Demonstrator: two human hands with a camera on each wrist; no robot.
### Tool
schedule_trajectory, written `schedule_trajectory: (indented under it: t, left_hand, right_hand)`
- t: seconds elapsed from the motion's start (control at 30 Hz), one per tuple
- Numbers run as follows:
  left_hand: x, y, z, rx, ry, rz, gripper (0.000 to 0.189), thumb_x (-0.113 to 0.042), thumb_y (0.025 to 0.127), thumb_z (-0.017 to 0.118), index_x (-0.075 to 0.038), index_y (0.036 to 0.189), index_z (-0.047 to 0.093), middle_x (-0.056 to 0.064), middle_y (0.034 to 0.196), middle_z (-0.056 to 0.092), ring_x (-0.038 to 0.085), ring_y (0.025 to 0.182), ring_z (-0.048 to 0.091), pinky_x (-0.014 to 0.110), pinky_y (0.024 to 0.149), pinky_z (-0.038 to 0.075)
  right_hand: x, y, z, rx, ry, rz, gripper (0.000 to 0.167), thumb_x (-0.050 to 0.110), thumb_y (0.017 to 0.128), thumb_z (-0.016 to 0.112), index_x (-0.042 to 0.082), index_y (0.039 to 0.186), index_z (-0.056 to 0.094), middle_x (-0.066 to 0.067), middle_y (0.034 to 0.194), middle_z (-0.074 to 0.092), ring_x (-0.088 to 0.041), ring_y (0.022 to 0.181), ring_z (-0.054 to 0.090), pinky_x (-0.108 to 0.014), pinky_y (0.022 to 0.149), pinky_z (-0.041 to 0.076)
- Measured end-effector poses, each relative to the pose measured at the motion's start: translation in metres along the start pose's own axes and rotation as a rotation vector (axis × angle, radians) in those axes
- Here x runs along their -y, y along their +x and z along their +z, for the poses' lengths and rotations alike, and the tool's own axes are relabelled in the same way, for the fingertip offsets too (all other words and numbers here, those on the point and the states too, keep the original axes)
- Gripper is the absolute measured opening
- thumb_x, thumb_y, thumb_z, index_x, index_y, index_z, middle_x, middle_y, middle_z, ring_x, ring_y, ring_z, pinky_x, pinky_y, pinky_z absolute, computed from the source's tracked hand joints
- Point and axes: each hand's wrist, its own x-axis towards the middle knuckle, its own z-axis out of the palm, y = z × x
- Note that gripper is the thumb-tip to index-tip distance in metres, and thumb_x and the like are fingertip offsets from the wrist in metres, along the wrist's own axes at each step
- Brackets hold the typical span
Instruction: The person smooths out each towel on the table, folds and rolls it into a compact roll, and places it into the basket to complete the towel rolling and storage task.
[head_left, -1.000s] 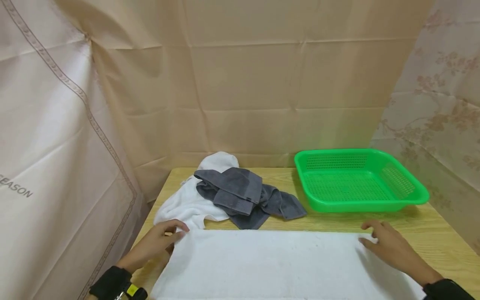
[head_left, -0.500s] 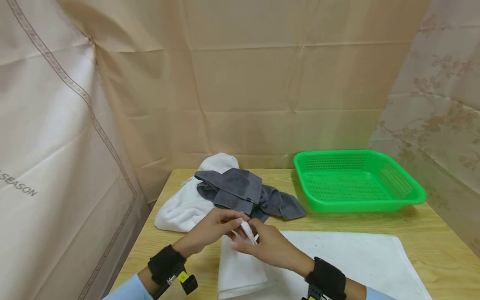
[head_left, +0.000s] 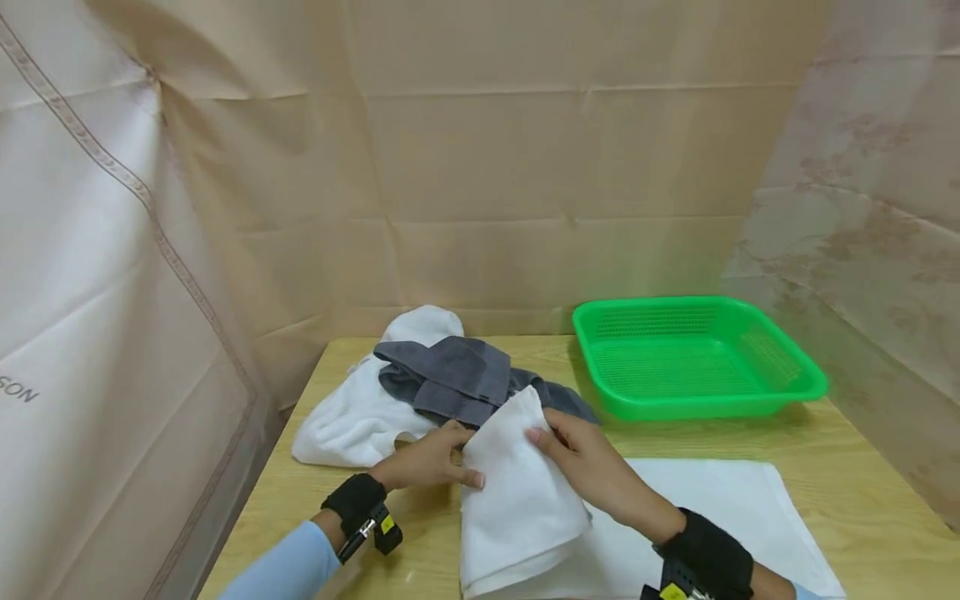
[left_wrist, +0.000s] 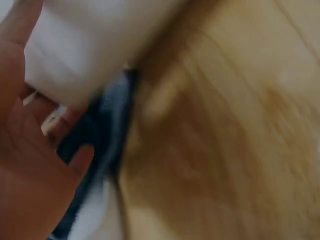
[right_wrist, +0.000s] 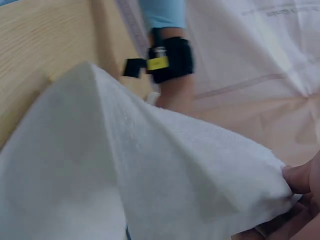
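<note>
A white towel (head_left: 517, 500) lies partly folded at the front of the table, its left part turned over and lifted into a peak. My right hand (head_left: 596, 471) pinches the raised corner between thumb and fingers, also seen at the edge of the right wrist view. At the left edge of the fold is my left hand (head_left: 431, 462), thumb on the front of the cloth and fingers passing behind it. The left wrist view is blurred; the left hand's fingers (left_wrist: 60, 125) show under the cloth there. The rest of the towel (head_left: 720, 500) stretches flat to the right.
Behind the hands, a crumpled dark grey towel (head_left: 457, 379) lies partly over a bunched white cloth (head_left: 352, 421). A green perforated plastic basket (head_left: 705, 408) stands at the back right of the wooden table (head_left: 405, 550). Beige curtain (head_left: 465, 167) hangs behind.
The towel's left part has been folded over to the right. Both hands came together at its corner; now the right hand lifts the corner and the left has moved down the folded edge.
</note>
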Motion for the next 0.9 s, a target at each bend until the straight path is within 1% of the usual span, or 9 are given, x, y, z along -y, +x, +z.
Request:
schedule_trajectory:
  t: [0.13, 0.2, 0.3, 0.37, 0.43, 0.53, 0.67, 0.77, 0.9]
  left_hand:
    - [0.012, -0.008, 0.006, 0.072, -0.038, -0.009, 0.023, -0.037, 0.088, 0.083, -0.029, 0.109, 0.079, -0.006, 0.102, 0.058, 0.015, 0.098, 0.045, 0.031, 0.086, 0.039]
    - [0.013, -0.012, 0.007, 0.081, -0.047, -0.007, 0.024, -0.037, 0.088, 0.083, -0.033, 0.111, 0.078, -0.007, 0.104, 0.057, 0.016, 0.098, 0.043, 0.03, 0.084, 0.038]
    - [0.011, -0.013, 0.008, 0.109, -0.047, 0.028, 0.018, -0.038, 0.089, 0.081, -0.027, 0.101, 0.073, -0.005, 0.098, 0.052, 0.016, 0.091, 0.043, 0.026, 0.077, 0.038]
    - [0.01, -0.013, 0.01, 0.127, -0.041, 0.068, 0.025, -0.038, 0.09, 0.08, -0.02, 0.089, 0.064, -0.003, 0.088, 0.047, 0.014, 0.084, 0.04, 0.024, 0.072, 0.033]
    - [0.01, -0.013, 0.012, 0.159, -0.058, 0.078, 0.033, -0.038, 0.092, 0.078, -0.016, 0.082, 0.055, -0.001, 0.084, 0.042, 0.011, 0.081, 0.036, 0.023, 0.07, 0.029]
    - [0.012, -0.015, 0.018, 0.19, -0.124, 0.067, 0.034, -0.034, 0.095, 0.075, -0.013, 0.082, 0.053, 0.003, 0.083, 0.04, 0.01, 0.079, 0.033, 0.025, 0.071, 0.027]
    - [0.016, -0.019, 0.026, 0.214, -0.187, 0.032, 0.022, -0.03, 0.098, 0.072, -0.013, 0.093, 0.059, 0.005, 0.083, 0.043, 0.012, 0.081, 0.037, 0.027, 0.074, 0.03]
    - [0.018, -0.018, 0.031, 0.196, -0.165, 0.035, 0.017, -0.03, 0.1, 0.07, -0.019, 0.112, 0.064, -0.005, 0.087, 0.057, 0.008, 0.086, 0.047, 0.026, 0.079, 0.038]
    - [0.017, -0.013, 0.034, 0.132, -0.125, 0.051, 0.034, -0.031, 0.101, 0.068, -0.02, 0.132, 0.057, -0.01, 0.089, 0.06, 0.004, 0.081, 0.053, 0.023, 0.076, 0.045]
  right_hand:
    - [0.008, -0.011, -0.025, -0.014, 0.041, 0.025, 0.028, 0.032, 0.108, 0.054, 0.006, 0.111, 0.065, -0.009, 0.094, 0.062, -0.023, 0.085, 0.062, -0.033, 0.07, 0.052]
    - [0.01, -0.018, -0.04, -0.017, 0.068, 0.051, 0.031, 0.031, 0.109, 0.053, 0.004, 0.121, 0.064, -0.01, 0.099, 0.064, -0.024, 0.089, 0.063, -0.033, 0.074, 0.053]
    - [0.009, -0.029, -0.062, -0.041, 0.115, 0.106, 0.04, 0.032, 0.109, 0.052, 0.001, 0.135, 0.058, -0.013, 0.102, 0.065, -0.023, 0.087, 0.064, -0.035, 0.073, 0.054]
    - [0.004, -0.037, -0.077, -0.06, 0.136, 0.146, 0.045, 0.033, 0.11, 0.051, 0.0, 0.14, 0.054, -0.014, 0.101, 0.065, -0.023, 0.082, 0.065, -0.037, 0.07, 0.055]
    - [-0.005, -0.045, -0.092, -0.076, 0.139, 0.184, 0.05, 0.034, 0.11, 0.049, -0.002, 0.145, 0.048, -0.015, 0.098, 0.064, -0.023, 0.076, 0.065, -0.039, 0.066, 0.056]
    - [-0.027, -0.052, -0.114, -0.07, 0.108, 0.228, 0.056, 0.036, 0.111, 0.047, -0.003, 0.151, 0.041, -0.016, 0.1, 0.063, -0.024, 0.074, 0.064, -0.04, 0.065, 0.056]
    - [-0.069, -0.053, -0.135, -0.048, 0.034, 0.249, 0.057, 0.035, 0.111, 0.047, -0.006, 0.151, 0.04, -0.016, 0.105, 0.064, -0.025, 0.077, 0.064, -0.038, 0.066, 0.055]
    - [-0.108, -0.05, -0.143, -0.062, -0.093, 0.256, 0.045, 0.033, 0.11, 0.051, -0.003, 0.135, 0.054, -0.014, 0.101, 0.064, -0.023, 0.076, 0.061, -0.034, 0.065, 0.052]
    - [-0.156, -0.049, -0.142, -0.107, -0.297, 0.285, 0.033, 0.034, 0.106, 0.059, 0.002, 0.114, 0.061, -0.008, 0.092, 0.063, -0.02, 0.075, 0.055, -0.032, 0.064, 0.045]
